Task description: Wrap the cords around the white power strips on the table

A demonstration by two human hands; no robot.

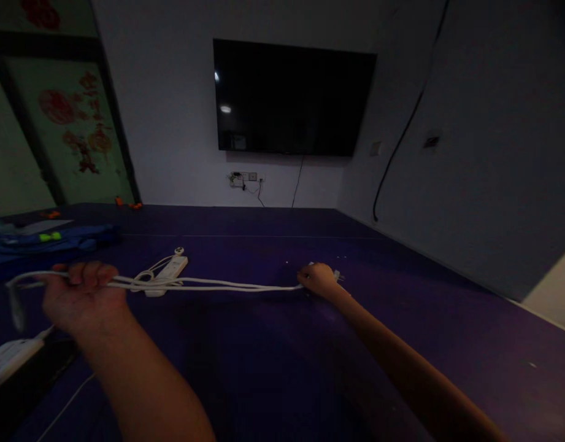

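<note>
- A dim room: a broad dark purple table [310,356] fills the lower frame, and a black flat-screen television [294,98] hangs on the white wall at top centre above a wall socket [243,178].
- The left hand [82,294], at centre left, is fisted around several gathered strands of a white power cable [227,285], with a loop sticking out to its left.
- The right hand [318,279], arm stretched to mid-frame, is curled over the cable's far end and rests on the table. A small white piece shows beside it, too blurred to identify.
- The cable runs nearly straight between the hands, seemingly because they are held well apart.
- A white rectangular power strip [168,274] lies just behind the cable.
- A second white strip [8,361] sits at lower left and a blue cloth bundle [52,242] at far left.
</note>
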